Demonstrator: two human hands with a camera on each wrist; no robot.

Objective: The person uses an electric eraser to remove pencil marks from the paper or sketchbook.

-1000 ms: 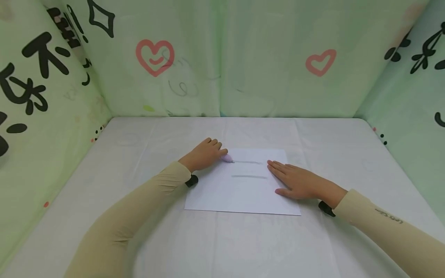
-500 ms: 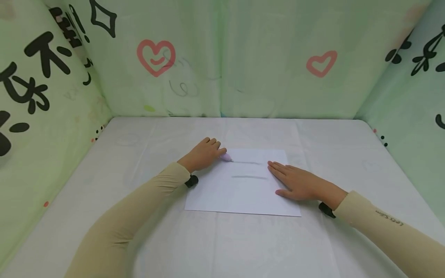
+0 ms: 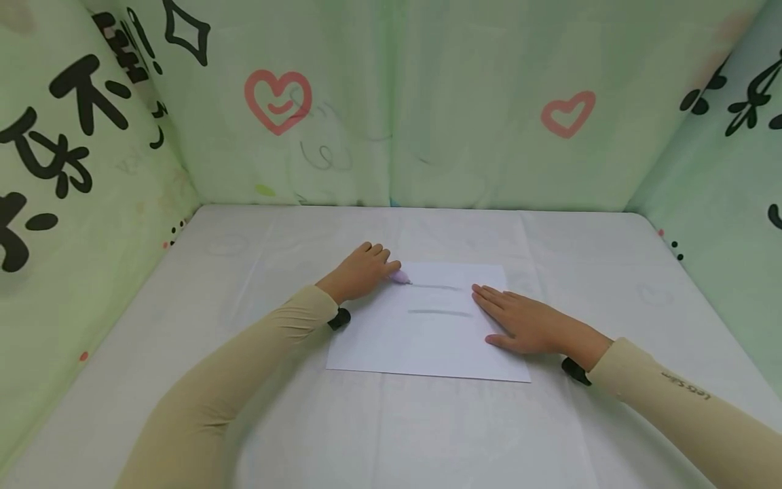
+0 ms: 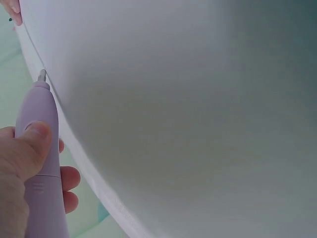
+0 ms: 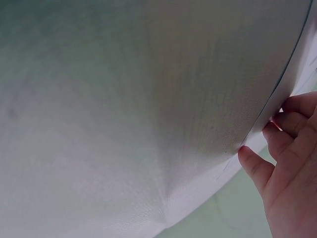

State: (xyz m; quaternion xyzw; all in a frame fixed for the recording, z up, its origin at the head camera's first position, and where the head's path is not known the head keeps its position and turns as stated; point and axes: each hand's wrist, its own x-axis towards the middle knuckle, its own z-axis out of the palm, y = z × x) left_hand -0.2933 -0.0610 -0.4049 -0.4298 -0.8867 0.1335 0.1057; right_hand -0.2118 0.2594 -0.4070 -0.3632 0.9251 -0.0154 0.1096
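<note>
In the head view my left hand (image 3: 362, 273) grips a lilac pen-shaped tool (image 3: 400, 277), its tip at the left end of the upper grey line (image 3: 435, 286) on a white sheet of paper (image 3: 421, 350). The left wrist view shows the thumb along the barrel of this tool (image 4: 40, 111), fingers behind it, and a slim metal tip at the front. A thicker grey line (image 3: 438, 312) runs below the first. My right hand (image 3: 528, 320) rests flat on the paper's right side, fingers stretched out; its fingertips (image 5: 243, 151) also appear in the right wrist view.
The sheet lies on a white-covered table (image 3: 293, 421). Green printed curtains stand around it, the back curtain (image 3: 427, 136) carrying red hearts. A dark wrist camera (image 3: 339, 319) sits under the left wrist, another (image 3: 575, 371) under the right.
The left hand and the lilac tool shift only slightly, a little left and then back right. My right hand stays on the paper. The whole head view drifts a little.
</note>
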